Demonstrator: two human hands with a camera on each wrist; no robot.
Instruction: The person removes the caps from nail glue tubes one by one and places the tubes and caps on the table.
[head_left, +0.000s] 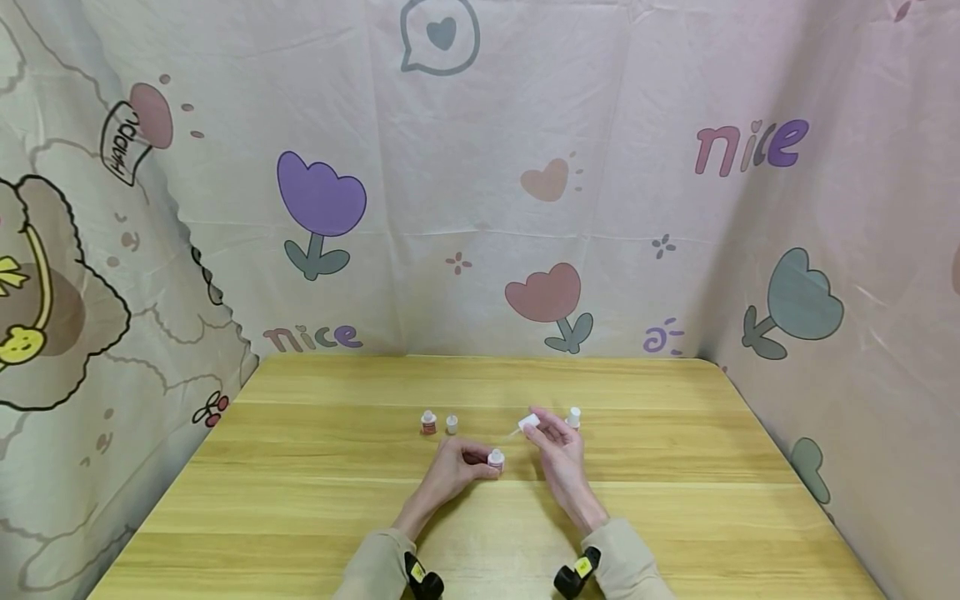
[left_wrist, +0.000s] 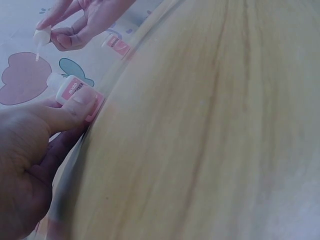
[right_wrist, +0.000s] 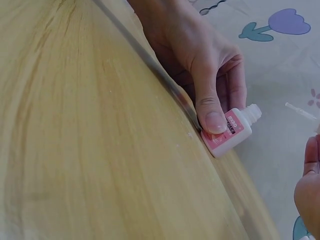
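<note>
My left hand pinches a small white bottle with a pink label, thumb across the label. The bottle stands upright on the table, its narrow neck uncapped. Beyond and to the right of it, my right hand holds a white brush cap between thumb and fingers. From the cap a thin pale brush points down and left toward the bottle, apart from its neck. In the left wrist view the brush cap hangs above the held bottle.
A second uncapped bottle with a reddish label stands farther back on the left, a loose white cap beside it. Just behind my right hand is a white-capped bottle. The wooden table meets a printed cloth at its back edge.
</note>
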